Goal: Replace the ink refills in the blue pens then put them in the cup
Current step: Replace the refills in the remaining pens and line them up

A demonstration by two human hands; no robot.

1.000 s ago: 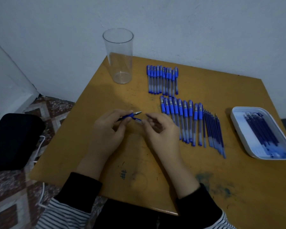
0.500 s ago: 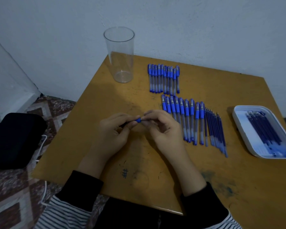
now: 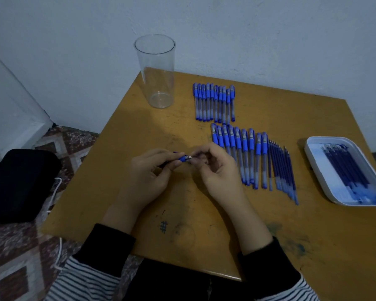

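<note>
Over the bench (image 3: 122, 161), the pen (image 3: 183, 158) lies crosswise, the left hand (image 3: 152, 172) gripping its barrel, the right hand (image 3: 217, 170) pinching its tip end, with the cup (image 3: 157, 70) beyond the left hand.

Black cuffs (image 3: 109, 244) over black-white striped sleeves (image 3: 83, 281); hands bare.
</note>
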